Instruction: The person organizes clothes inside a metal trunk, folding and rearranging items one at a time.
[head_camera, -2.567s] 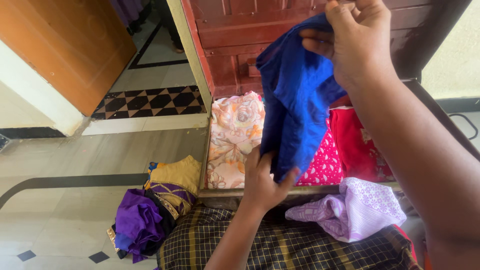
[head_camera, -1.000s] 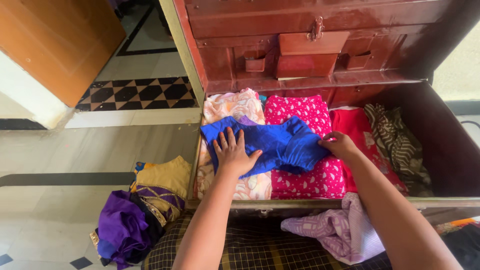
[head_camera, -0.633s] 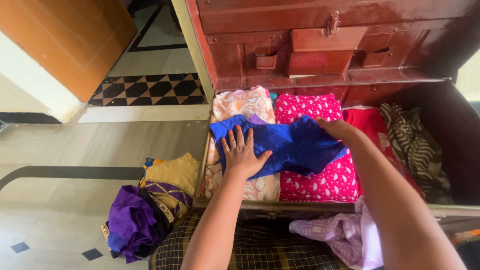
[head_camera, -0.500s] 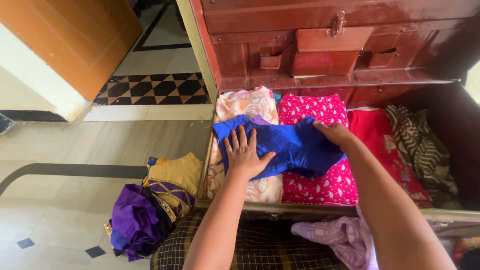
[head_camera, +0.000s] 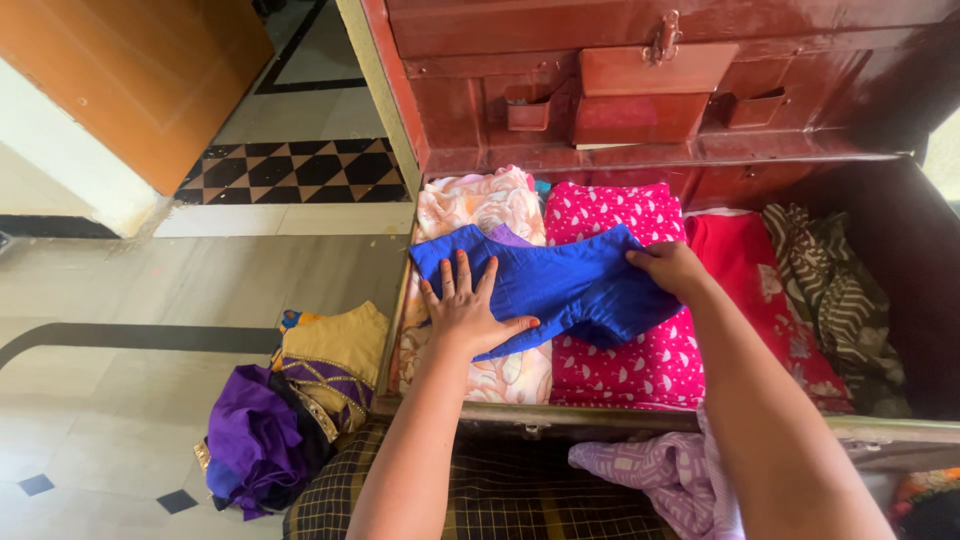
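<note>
An open dark-red metal trunk (head_camera: 620, 412) holds folded clothes laid side by side: a peach floral cloth (head_camera: 470, 205) at the left, a bright pink cloth with small white prints (head_camera: 630, 365) in the middle, a red garment (head_camera: 745, 270) next to it, and a crumpled olive striped cloth (head_camera: 835, 295) at the right wall. On top of the peach and pink stacks lies a royal-blue garment (head_camera: 560, 285), smooth and slightly shiny, spread crosswise. The left hand (head_camera: 465, 310) presses flat on its left part, fingers spread, the grip open. The right hand (head_camera: 672, 270) rests on the garment's right edge with fingers curled onto the fabric; whether they pinch it cannot be told. The raised lid (head_camera: 600, 25) shows small box-like compartments and a hasp. A lilac patterned cloth (head_camera: 650, 465) hangs over the trunk's near rim, above a dark checked fabric (head_camera: 500, 490). On the tiled floor (head_camera: 150, 290) to the left sits a heap of purple and mustard clothes (head_camera: 290, 410).
</note>
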